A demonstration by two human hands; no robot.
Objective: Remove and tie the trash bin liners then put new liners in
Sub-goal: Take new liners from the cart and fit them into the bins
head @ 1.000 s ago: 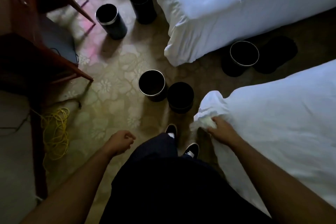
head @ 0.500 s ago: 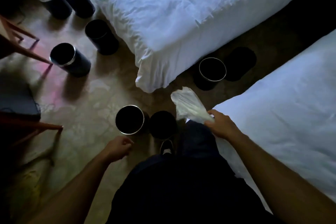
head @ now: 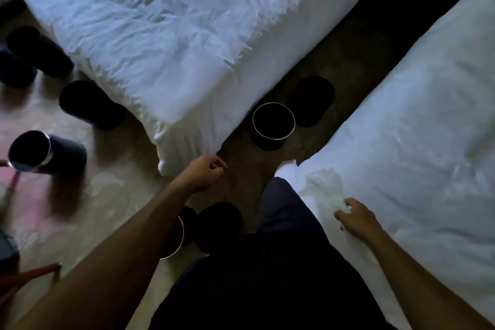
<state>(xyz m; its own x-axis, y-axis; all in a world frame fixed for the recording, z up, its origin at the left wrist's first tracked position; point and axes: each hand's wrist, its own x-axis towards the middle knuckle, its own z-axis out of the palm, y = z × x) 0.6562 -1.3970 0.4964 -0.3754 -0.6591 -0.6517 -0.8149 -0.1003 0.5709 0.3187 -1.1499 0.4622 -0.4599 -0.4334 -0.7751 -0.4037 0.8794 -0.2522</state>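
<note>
A black bin with a silver rim (head: 273, 126) stands on the floor between the two beds, with a second black bin (head: 312, 100) just behind it. My right hand (head: 356, 218) grips a crumpled pale liner (head: 325, 187) against the corner of the right bed. My left hand (head: 205, 173) hovers loosely curled and empty near the corner of the left bed, short of the rimmed bin. Two more bins, one silver-rimmed (head: 175, 236) and one black (head: 219, 225), sit under my left forearm.
Two beds with white duvets, the left one (head: 174, 35) and the right one (head: 415, 128), flank a narrow floor strip. Several dark bins stand at the left, one with a silver rim (head: 45, 155). A wooden chair leg (head: 29, 274) shows at the lower left.
I have stepped forward toward the gap between the beds. My right hand brought the liner from mid-air down beside the right bed corner. My left hand has moved forward, still empty.
</note>
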